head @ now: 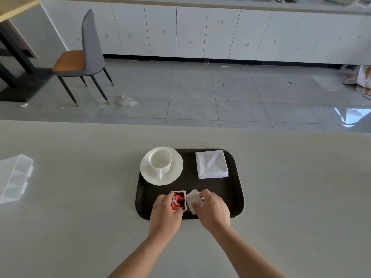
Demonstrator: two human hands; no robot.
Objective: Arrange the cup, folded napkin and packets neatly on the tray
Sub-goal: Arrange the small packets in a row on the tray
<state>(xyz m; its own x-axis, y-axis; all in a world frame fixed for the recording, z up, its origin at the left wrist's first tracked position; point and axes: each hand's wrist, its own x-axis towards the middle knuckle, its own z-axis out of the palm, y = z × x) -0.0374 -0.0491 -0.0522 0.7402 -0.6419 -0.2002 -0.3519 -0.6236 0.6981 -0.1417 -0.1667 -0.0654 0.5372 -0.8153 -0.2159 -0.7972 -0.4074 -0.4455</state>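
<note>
The left hand (165, 214) pinches the red packet (178, 200) and the right hand (213, 210) grips the white packets (193, 199), both at the near edge of the tray (236, 197). To finish well, the person should square them side by side, long axes running toward the far edge. The cup (160, 160) sits at the far-left corner, its handle toward the near edge; the napkin (211, 163) lies at the far-right corner.

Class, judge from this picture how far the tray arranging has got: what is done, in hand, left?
Done: the cup stands on its saucer far left on the tray, and the folded napkin lies far right. In hand: the left hand holds the red packet; the right hand holds the white packets. Left: squaring these up.
</note>
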